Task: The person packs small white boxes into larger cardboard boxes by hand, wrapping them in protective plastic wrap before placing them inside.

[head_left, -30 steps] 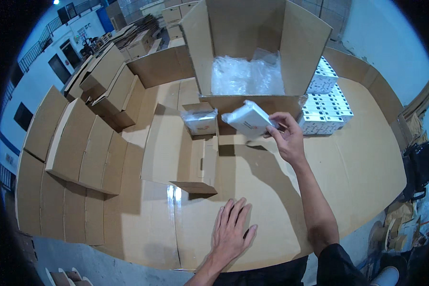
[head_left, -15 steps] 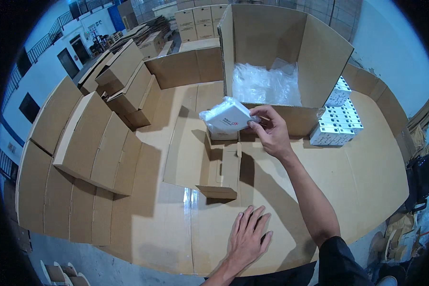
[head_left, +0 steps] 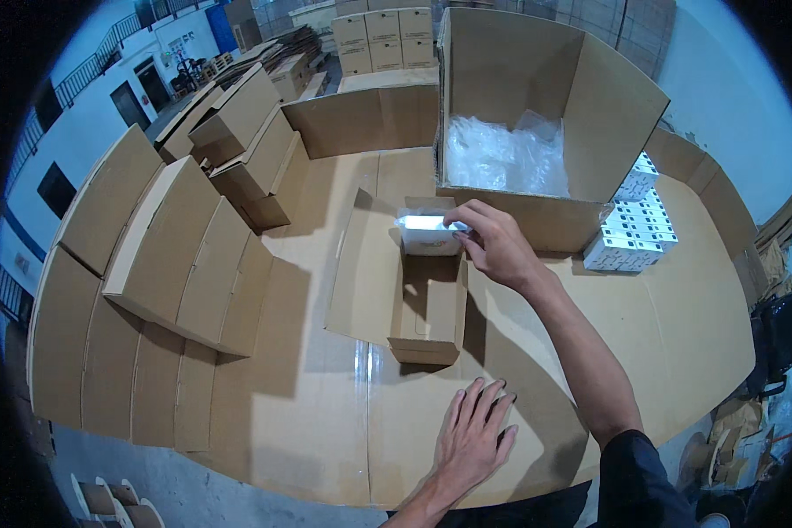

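An open brown cardboard box (head_left: 429, 354) stands mid-table with its lid flap (head_left: 361, 282) spread to the left. At its far end is a small white box (head_left: 432, 239) in clear plastic wrap, upright and partly inside. My right hand (head_left: 495, 242) pinches the white box's upper right edge between thumb and fingers. My left hand (head_left: 477, 433) lies flat on the cardboard-covered table (head_left: 317, 422), just in front of the brown box, fingers apart and holding nothing.
Behind my right hand stands a large open carton (head_left: 620, 114) with clear plastic wrap (head_left: 506, 157) inside. Small white boxes (head_left: 629, 238) are stacked to its right. Closed brown boxes (head_left: 180, 255) are piled along the left, with more cartons (head_left: 251, 158) beyond. A black chair (head_left: 779, 339) is at the far right.
My right hand has lowered the wrapped white box from above the brown box into its far end, turning it upright. My left hand stays flat on the table. The view has shifted slightly.
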Tool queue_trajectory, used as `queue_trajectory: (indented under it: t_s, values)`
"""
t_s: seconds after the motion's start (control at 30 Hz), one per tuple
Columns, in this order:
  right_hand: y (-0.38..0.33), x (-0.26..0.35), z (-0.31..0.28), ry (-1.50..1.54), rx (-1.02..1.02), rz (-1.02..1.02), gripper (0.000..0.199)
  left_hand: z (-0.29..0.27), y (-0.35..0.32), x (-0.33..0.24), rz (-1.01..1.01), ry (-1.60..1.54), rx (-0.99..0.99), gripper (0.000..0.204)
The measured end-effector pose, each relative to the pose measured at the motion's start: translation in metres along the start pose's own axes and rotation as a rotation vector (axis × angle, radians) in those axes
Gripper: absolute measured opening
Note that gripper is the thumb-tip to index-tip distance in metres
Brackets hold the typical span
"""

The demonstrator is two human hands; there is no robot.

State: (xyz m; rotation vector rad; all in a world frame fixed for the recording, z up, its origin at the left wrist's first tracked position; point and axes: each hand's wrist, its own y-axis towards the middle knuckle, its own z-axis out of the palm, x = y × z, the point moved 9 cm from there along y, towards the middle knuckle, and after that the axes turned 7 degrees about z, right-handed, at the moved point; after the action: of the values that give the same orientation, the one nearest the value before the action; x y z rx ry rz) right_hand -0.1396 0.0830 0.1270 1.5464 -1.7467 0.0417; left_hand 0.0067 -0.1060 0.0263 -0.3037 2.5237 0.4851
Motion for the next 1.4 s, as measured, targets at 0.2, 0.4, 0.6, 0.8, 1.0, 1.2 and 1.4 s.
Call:
queue_trajectory:
  t_s: [0.2, 0.4, 0.6, 0.8, 1.0, 1.2, 1.4]
  values:
    - [0.001, -0.006, 0.011, -0.126, -0.036, -0.014, 0.026, 0.0, 0.0, 0.001, -0.005, -0.003, -0.001, 0.047]
    - [0.005, -0.018, 0.023, -0.221, 0.039, 0.054, 0.031, 0.0, 0.001, 0.0, -0.008, -0.02, 0.0, 0.047]
    - [0.007, -0.015, 0.027, -0.386, 0.079, 0.048, 0.018, 0.002, 0.002, 0.0, -0.012, -0.017, 0.017, 0.046]
    - [-0.003, -0.007, 0.019, -0.494, 0.16, 0.147, 0.037, 0.006, 0.001, 0.002, -0.022, 0.0, 0.037, 0.047]
    - [-0.028, -0.015, 0.013, -0.406, 0.223, 0.218, 0.065, 0.011, 0.004, 0.001, -0.004, -0.005, 0.028, 0.052]
    - [-0.072, -0.034, -0.021, -0.096, 0.09, 0.208, 0.067, 0.016, 0.02, -0.001, 0.029, 0.103, 0.057, 0.055]
    - [-0.122, -0.067, -0.079, -0.176, 0.047, 0.259, 0.052, 0.035, 0.066, 0.006, 0.064, 0.135, 0.048, 0.057]
